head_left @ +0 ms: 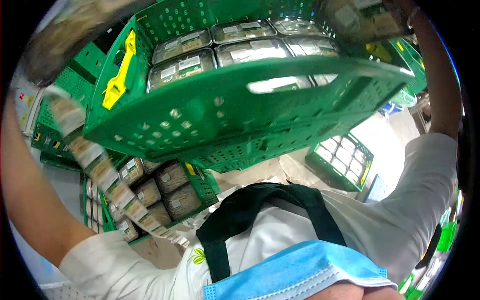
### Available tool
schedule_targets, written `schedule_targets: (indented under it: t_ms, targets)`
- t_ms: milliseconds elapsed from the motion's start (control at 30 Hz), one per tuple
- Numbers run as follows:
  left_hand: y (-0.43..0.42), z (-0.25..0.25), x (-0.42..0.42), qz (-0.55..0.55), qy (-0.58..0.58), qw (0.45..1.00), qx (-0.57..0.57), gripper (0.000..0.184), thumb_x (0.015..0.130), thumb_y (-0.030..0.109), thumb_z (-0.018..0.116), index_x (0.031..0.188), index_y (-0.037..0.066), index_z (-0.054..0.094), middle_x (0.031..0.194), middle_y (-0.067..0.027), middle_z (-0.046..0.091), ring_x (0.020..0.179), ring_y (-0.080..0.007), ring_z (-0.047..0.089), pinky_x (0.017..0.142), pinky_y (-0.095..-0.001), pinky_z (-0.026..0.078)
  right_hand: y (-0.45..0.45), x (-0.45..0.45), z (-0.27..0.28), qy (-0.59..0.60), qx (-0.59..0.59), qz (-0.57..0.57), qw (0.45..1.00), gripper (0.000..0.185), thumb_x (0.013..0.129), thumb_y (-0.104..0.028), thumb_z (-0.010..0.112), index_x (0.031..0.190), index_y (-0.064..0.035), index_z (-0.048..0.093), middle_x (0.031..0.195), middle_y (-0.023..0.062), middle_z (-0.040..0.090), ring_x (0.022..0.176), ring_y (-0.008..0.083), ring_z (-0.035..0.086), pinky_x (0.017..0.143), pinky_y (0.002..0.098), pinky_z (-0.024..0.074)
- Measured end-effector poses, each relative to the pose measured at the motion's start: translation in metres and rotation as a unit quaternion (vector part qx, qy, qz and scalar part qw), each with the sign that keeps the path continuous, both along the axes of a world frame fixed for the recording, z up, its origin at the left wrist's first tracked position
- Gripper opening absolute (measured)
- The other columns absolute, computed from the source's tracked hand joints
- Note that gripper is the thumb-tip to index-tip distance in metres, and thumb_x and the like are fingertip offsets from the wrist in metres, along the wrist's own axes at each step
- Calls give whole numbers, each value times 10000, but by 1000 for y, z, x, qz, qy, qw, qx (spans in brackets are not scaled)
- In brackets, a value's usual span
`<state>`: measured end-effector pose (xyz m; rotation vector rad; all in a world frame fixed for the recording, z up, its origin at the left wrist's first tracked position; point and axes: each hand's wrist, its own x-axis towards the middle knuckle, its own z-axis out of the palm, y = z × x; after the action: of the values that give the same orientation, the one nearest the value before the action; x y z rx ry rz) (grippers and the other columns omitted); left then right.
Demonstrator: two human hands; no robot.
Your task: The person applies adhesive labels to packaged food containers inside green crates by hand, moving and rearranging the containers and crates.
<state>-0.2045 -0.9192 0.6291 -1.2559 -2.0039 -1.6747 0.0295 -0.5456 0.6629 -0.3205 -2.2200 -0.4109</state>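
A green crate [240,105] spans the upper middle, holding rows of clear-lidded, labelled food packs [182,67]. At the upper left, a motion-blurred food pack [75,30] is held up at the end of my left forearm [30,185]; the fingers are hidden at the dark image edge. A strip of printed labels [102,167] hangs below that side. My right arm [440,75] reaches up along the right, and another blurred, dark-edged pack [357,20] is at its hand over the crate's right end. Those fingers are barely visible.
Below on the left stands a green crate [202,182] of similar packs. Another filled green crate [332,172] is on the floor to the right. Stacked green crates [62,132] stand at the left. Yellow handle clips [120,75] mark the near crate's side.
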Motion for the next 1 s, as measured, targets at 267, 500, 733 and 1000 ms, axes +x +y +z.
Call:
schedule_targets:
  t_ms: [267, 500, 733, 1000]
  targets:
    - [155, -62, -50, -153, -312, 930, -122, 303, 777, 165, 562, 1032, 3, 550, 1017, -53, 559, 912, -123, 516, 848, -260, 388, 141, 6, -95, -266, -218, 54, 937, 175, 781, -179, 441, 813, -70, 574, 765, 103, 558, 728, 218, 558, 659, 313, 442]
    - [169, -124, -5, -106, -506, 821, -240, 289, 811, 206, 532, 1017, 5, 555, 976, -24, 579, 910, -65, 503, 795, -182, 402, 128, -1, -92, -529, 5, -94, 843, 200, 785, -241, 488, 822, -76, 594, 786, 117, 546, 776, 228, 551, 680, 312, 433]
    - [161, -74, 2, -131, -89, 724, -671, 246, 768, 309, 562, 894, 104, 612, 790, -24, 585, 628, -135, 518, 544, -269, 407, 106, -22, -84, -502, -55, -236, 830, 214, 665, -128, 650, 838, -26, 577, 683, 68, 516, 663, 205, 521, 606, 279, 435]
    - [-137, -45, 115, 36, 36, 825, -563, 253, 763, 297, 570, 892, 81, 596, 794, -35, 583, 632, -137, 517, 555, -272, 410, -85, 38, -65, -176, 122, 464, 860, 77, 749, -52, 514, 744, -18, 583, 723, 92, 567, 591, 145, 542, 524, 265, 467]
